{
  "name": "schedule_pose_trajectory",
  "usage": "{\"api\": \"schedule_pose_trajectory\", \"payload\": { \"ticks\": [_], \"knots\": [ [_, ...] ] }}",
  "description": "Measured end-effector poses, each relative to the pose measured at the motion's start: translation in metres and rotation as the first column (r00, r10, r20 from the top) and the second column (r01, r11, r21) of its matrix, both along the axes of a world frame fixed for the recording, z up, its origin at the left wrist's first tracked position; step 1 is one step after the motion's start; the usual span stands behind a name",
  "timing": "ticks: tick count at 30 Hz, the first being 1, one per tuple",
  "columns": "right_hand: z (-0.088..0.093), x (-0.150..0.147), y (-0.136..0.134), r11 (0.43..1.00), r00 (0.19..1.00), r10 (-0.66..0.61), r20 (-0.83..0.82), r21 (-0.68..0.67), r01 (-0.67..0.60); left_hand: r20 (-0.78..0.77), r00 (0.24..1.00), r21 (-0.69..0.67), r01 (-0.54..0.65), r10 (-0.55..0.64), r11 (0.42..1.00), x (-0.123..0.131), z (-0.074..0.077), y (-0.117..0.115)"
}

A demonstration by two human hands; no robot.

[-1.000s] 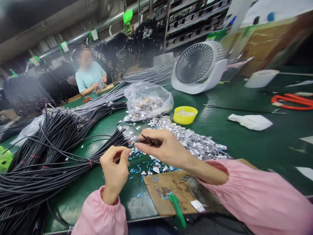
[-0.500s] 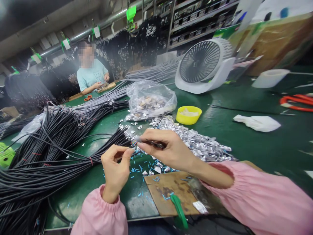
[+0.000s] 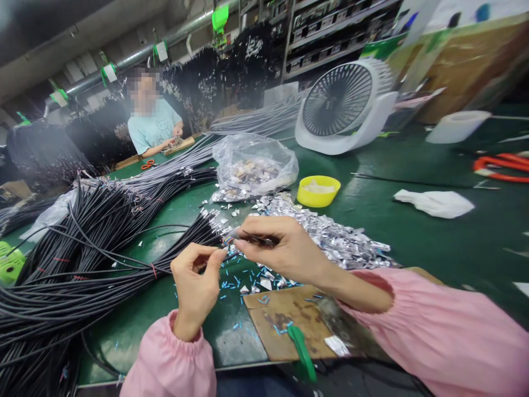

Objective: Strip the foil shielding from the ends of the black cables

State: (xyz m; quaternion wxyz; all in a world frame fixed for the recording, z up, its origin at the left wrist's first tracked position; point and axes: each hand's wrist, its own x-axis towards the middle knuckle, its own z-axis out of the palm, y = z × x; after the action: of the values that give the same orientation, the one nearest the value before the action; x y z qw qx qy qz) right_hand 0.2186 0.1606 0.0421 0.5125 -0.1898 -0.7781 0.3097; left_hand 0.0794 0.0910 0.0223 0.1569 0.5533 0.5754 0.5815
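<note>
My left hand (image 3: 195, 286) pinches the end of a thin black cable (image 3: 124, 263) that runs off to the left into a big bundle of black cables (image 3: 74, 259). My right hand (image 3: 285, 248) is closed on a small dark metal tool (image 3: 256, 239), like tweezers, whose tip meets the cable end, where coloured inner wires show. Blue wire snippets (image 3: 237, 281) lie scattered on the green table under both hands. A heap of silver foil scraps (image 3: 330, 240) lies just behind my right hand.
A worn brown board (image 3: 285, 320) with a green handle (image 3: 301, 353) lies at the near table edge. Behind are a clear bag of scraps (image 3: 254, 168), a yellow bowl (image 3: 318, 191), a white fan (image 3: 343, 107), a white cloth (image 3: 433, 202). Another person (image 3: 152, 124) works across the table.
Both hands stay almost in place at the cable end. The tool tip has closed in on the cable end; the view has shifted slightly.
</note>
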Motion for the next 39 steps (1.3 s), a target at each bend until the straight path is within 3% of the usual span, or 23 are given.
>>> {"api": "schedule_pose_trajectory", "payload": {
  "ticks": [22,32,39],
  "knots": [
    [-0.0038,-0.0001,0.0036,0.995,1.000,-0.014,0.009,0.095,0.013,0.034,0.999,-0.033,0.019,-0.018,0.999,-0.0004,-0.0008,0.0004],
    [0.0020,0.0006,0.0011,0.972,0.999,0.042,0.016,-0.232,-0.037,0.048,0.999,-0.086,0.022,-0.018,0.996,-0.0018,0.0010,0.0006],
    [0.0018,0.0005,0.0007,0.974,0.999,0.047,0.007,-0.224,-0.044,0.025,1.000,-0.094,0.012,-0.010,0.996,-0.0001,0.0028,-0.0003]
  ]
}}
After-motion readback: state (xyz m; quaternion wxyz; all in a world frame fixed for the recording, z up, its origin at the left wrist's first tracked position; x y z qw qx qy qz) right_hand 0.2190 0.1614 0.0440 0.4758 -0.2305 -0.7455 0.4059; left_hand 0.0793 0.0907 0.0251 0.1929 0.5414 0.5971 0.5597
